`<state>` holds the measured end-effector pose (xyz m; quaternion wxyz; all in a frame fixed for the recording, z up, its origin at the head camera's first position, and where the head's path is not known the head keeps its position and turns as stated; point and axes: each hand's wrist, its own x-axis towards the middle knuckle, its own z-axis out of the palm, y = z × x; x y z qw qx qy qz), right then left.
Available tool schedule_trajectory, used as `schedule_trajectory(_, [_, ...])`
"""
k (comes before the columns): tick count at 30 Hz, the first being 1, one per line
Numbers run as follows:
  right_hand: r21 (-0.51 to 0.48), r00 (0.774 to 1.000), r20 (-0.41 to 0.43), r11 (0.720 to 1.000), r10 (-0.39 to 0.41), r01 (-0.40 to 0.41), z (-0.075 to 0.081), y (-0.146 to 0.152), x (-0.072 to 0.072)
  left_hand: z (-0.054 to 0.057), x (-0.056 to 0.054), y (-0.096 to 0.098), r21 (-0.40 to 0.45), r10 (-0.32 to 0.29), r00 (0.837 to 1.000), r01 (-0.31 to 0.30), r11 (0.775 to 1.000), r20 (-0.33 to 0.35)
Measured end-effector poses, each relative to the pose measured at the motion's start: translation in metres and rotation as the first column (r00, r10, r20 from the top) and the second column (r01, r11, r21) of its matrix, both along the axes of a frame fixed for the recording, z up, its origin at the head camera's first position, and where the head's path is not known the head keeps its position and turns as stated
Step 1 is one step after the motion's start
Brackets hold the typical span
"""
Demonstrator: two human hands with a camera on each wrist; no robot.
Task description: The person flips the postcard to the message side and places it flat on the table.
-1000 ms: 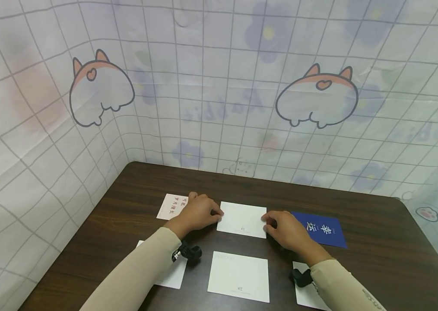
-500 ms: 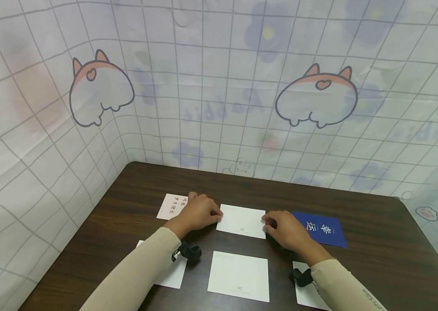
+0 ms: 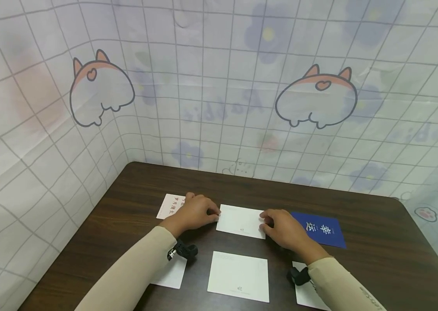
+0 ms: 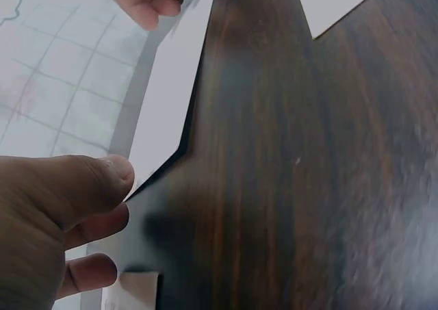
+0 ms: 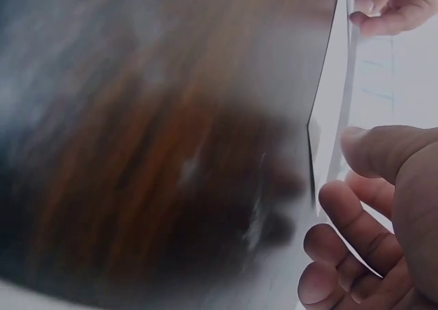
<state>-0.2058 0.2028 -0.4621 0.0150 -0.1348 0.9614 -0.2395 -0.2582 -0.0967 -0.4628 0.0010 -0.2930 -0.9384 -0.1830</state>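
A white card (image 3: 240, 221) with a small printed mark lies on the dark wooden table, its printed mark facing the near side. At its left edge is my left hand (image 3: 196, 212), thumb and fingers slightly parted by the corner; whether they still touch it I cannot tell. My right hand (image 3: 284, 229) hovers over the right edge, fingers loosely bent. In the right wrist view a gap shows between the thumb (image 5: 376, 149) and the fingers beside the card. Partly under the left hand is a pale card with red characters (image 3: 170, 206). Beside the right hand lies a blue card with white characters (image 3: 325, 231).
Nearer me, a white card (image 3: 238, 276) lies in the middle. Two more white cards, a left one (image 3: 172, 274) and a right one (image 3: 306, 296), are partly covered by my forearms. A patterned curtain (image 3: 219, 95) stands behind the table (image 3: 378, 242).
The middle card has come down slightly toward me and settled flat. Both hands have since shifted a little left, the left one easing off the card's edge and the right one reaching over it.
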Motion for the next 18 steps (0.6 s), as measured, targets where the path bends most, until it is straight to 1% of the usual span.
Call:
schedule_trajectory(3, [0.003, 1.000, 0.008, 1.000, -0.003, 0.003, 0.001, -0.003, 0.000, 0.004, 0.000, -0.004, 0.034, 0.002, 1.000, -0.003, 0.999, 0.027])
schedule_trajectory(6, [-0.002, 1.000, 0.001, 1.000, 0.006, -0.006, 0.003, -0.008, 0.000, 0.009, 0.001, -0.009, 0.062, 0.018, 0.998, -0.021, 0.998, 0.052])
schedule_trajectory(10, [-0.006, 1.000, 0.002, 1.000, 0.000, 0.000, 0.004, -0.014, 0.000, 0.013, 0.000, -0.016, 0.081, 0.025, 0.998, -0.030, 0.996, 0.065])
schedule_trajectory(13, [-0.007, 1.000, 0.018, 1.000, -0.014, 0.014, 0.003, -0.019, -0.001, 0.014, -0.002, -0.023, 0.079, 0.022, 0.998, -0.027, 0.997, 0.060])
schedule_trajectory(18, [-0.007, 1.000, 0.013, 1.000, 0.008, -0.008, 0.005, -0.029, -0.003, 0.013, -0.003, -0.039, 0.060, 0.066, 0.996, -0.070, 0.996, 0.063])
